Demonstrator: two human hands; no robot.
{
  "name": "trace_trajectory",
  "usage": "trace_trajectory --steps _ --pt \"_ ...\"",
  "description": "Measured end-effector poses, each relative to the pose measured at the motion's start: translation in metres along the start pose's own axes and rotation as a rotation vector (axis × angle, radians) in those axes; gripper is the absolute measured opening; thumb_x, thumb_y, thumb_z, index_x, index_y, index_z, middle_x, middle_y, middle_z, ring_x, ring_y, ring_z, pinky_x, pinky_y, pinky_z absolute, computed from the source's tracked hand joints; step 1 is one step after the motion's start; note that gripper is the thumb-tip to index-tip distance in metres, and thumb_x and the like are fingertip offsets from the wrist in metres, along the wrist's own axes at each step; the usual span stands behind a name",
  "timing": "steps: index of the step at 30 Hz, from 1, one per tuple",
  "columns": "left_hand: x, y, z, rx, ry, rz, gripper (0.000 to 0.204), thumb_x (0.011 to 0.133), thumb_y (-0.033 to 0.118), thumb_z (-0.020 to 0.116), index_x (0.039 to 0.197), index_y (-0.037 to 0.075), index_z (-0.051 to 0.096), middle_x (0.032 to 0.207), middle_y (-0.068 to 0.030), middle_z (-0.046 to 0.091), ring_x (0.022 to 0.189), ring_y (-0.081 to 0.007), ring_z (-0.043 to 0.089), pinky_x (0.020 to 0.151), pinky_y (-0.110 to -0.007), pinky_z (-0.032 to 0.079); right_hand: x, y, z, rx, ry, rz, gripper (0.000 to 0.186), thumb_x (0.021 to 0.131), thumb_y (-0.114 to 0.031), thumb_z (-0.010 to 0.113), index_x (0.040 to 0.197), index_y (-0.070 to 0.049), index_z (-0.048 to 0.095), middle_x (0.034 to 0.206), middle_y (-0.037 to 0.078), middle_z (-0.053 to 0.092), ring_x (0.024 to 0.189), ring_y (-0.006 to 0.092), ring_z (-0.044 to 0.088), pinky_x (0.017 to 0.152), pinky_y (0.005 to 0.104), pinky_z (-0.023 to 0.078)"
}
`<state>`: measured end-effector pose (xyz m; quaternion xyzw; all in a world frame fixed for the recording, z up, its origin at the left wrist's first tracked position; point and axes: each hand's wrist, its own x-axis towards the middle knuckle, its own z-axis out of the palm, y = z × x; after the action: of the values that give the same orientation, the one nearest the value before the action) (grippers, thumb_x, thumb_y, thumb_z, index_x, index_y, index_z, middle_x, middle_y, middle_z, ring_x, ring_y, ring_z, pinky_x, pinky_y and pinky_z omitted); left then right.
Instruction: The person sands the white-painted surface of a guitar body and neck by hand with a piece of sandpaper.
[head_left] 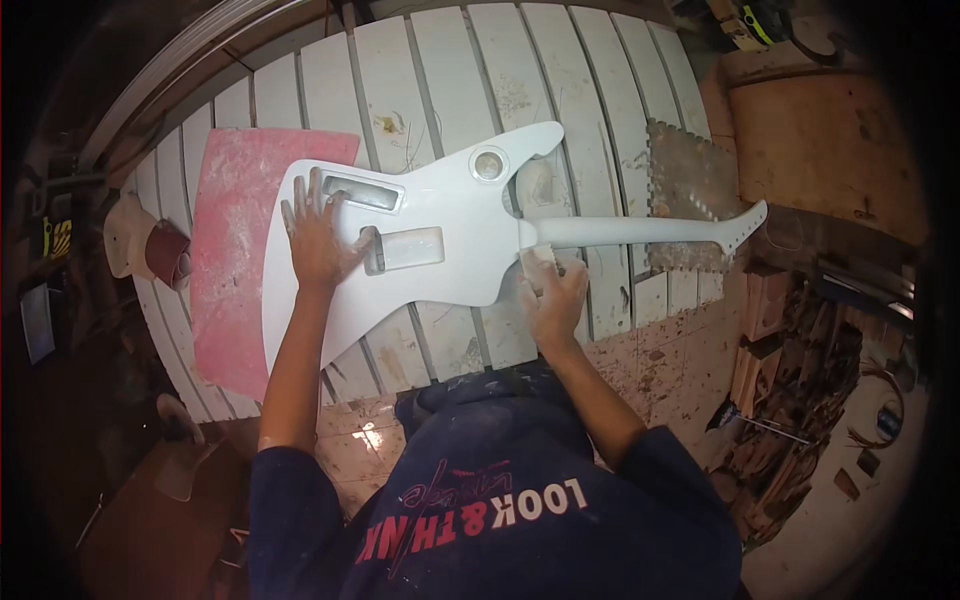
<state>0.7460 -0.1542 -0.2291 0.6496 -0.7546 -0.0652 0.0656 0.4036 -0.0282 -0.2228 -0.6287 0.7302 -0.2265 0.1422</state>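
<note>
A white, unstrung electric guitar (455, 205) lies across the slatted bench, its neck (600, 231) pointing right. Its upward face shows two rectangular cavities and a round one near the upper horn. My left hand (322, 240) rests flat on the body with fingers spread, between the two rectangular cavities. Dust whitens the fingers of both hands. Where the neck meets the body, my right hand (556, 298) pinches a small pale piece of sandpaper (538, 261) against the edge. Part of that piece is hidden by the fingers.
Under the body's left end lies a dusty pink foam sheet (228, 250). A grey mat (690, 180) is beneath the headstock. At the bench's left edge are a brown roll (168, 252) and a beige object. Wood pieces (790, 400) are piled at right on the floor.
</note>
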Motion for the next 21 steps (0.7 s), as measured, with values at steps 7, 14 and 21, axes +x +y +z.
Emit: trace_trajectory --steps 7,14,21 --pt "0.000 -0.003 0.000 0.007 -0.010 -0.010 0.071 0.074 0.046 0.081 0.133 0.011 0.065 0.170 -0.0156 0.026 0.158 -0.0393 0.019 0.127 -0.062 0.013 0.040 0.002 -0.010 0.153 -0.056 -0.229 0.045 0.082 -0.021 0.080 0.126 -0.020 0.072 0.113 0.016 0.057 0.107 0.0354 0.055 0.090 0.0495 0.046" --pt "0.003 0.000 -0.005 -0.008 -0.038 -0.038 0.071 0.074 0.047 0.081 0.134 0.012 0.066 0.171 -0.0137 0.025 0.158 -0.0380 0.018 0.127 -0.060 0.013 0.109 0.011 0.034 0.042 -0.100 -0.308 0.042 0.084 -0.019 0.076 0.126 -0.021 0.072 0.103 0.013 0.060 0.097 0.0335 0.057 0.087 0.0481 0.046" --pt "0.000 0.001 -0.010 -0.039 -0.071 -0.077 0.071 0.073 0.048 0.082 0.133 0.013 0.069 0.170 -0.0115 0.025 0.158 -0.0349 0.018 0.129 -0.058 0.012 0.047 -0.037 0.020 0.157 -0.273 -0.679 0.043 0.084 -0.023 0.078 0.126 -0.018 0.072 0.105 0.015 0.059 0.102 0.0339 0.058 0.087 0.0522 0.046"
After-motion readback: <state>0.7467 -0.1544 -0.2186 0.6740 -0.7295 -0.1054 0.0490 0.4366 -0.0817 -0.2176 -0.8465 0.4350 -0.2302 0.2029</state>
